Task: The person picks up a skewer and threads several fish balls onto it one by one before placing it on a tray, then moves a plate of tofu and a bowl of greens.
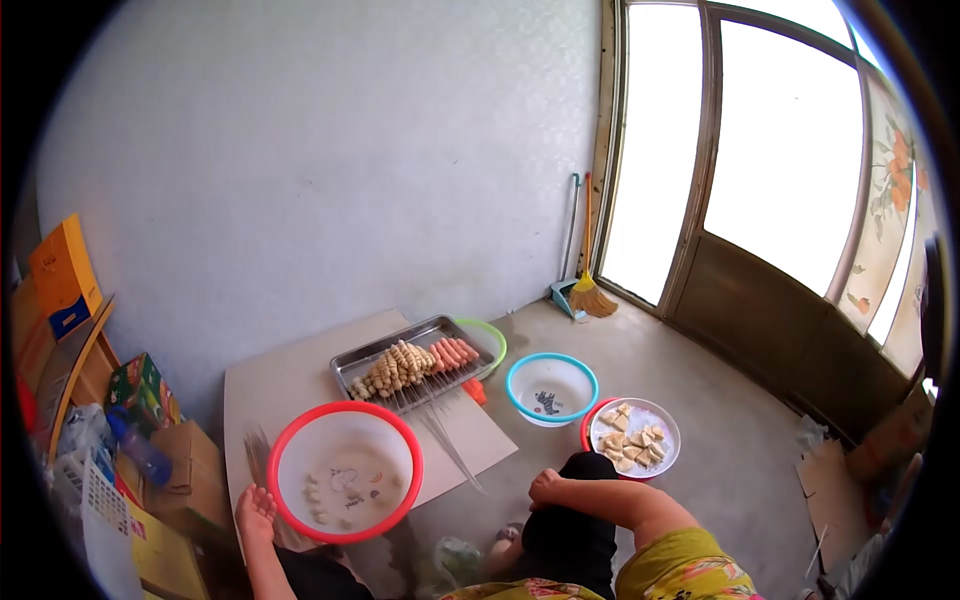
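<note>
My left hand (pixel 256 513) is beside the left rim of a red-rimmed white basin (pixel 419 455), palm up, fingers apart and holding nothing. Several small pale balls (pixel 314 495) lie inside that basin. Near its left side, a bundle of thin skewers (pixel 257 450) lies on the cardboard. My right hand (pixel 543 487) rests on my dark-trousered knee, its fingers curled closed with nothing visible in them. Behind the basin, a metal tray (pixel 345 368) bears pale skewered pieces (pixel 400 367) and pink sausage skewers (pixel 452 353), their bare sticks (pixel 447 440) pointing towards me.
A blue-rimmed basin (pixel 513 395) and a round plate (pixel 672 440) of cut pale chunks (pixel 632 445) stand on the floor at right. The tray lies on flat cardboard (pixel 290 365). Boxes (pixel 185 475) crowd the left. A broom (pixel 590 295) and dustpan (pixel 565 297) lean near the door.
</note>
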A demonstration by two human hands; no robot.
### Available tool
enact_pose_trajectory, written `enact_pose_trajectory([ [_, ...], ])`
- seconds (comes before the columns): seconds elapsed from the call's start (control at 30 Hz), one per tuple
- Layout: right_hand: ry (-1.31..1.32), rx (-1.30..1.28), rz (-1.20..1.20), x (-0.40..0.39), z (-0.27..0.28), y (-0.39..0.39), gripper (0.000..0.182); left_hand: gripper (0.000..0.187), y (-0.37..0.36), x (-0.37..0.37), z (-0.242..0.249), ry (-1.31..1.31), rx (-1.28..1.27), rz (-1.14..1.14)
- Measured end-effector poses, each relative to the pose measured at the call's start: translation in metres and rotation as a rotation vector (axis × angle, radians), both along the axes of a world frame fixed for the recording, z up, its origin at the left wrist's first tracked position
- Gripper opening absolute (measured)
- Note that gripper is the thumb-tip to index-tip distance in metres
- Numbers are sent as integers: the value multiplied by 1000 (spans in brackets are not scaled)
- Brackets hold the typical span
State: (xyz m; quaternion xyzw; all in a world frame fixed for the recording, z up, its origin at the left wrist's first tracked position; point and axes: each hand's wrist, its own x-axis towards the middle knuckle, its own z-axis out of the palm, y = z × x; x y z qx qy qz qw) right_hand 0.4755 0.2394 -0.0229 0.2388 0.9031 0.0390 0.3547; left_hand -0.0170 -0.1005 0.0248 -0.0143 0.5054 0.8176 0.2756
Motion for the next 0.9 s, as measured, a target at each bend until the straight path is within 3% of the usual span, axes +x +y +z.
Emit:
enact_pose_trajectory([
  [0.2, -43, -12, 120, -25, -24, -17, 43, 28, -18, -8, -4, 13, 42, -16],
  [0.5, -17, -61, 39, -11, -68, -12, 46, 26, -18, 4, 6, 56, 90, -40],
  [0.77, 99, -67, 111, -4, -106, -20, 30, 24, -3, 18, 18, 39, 88, -47],
  [0.9, 53, -59, 43, -13, -85, -29, 32, 23, -3, 16, 15, 13, 73, -42],
])
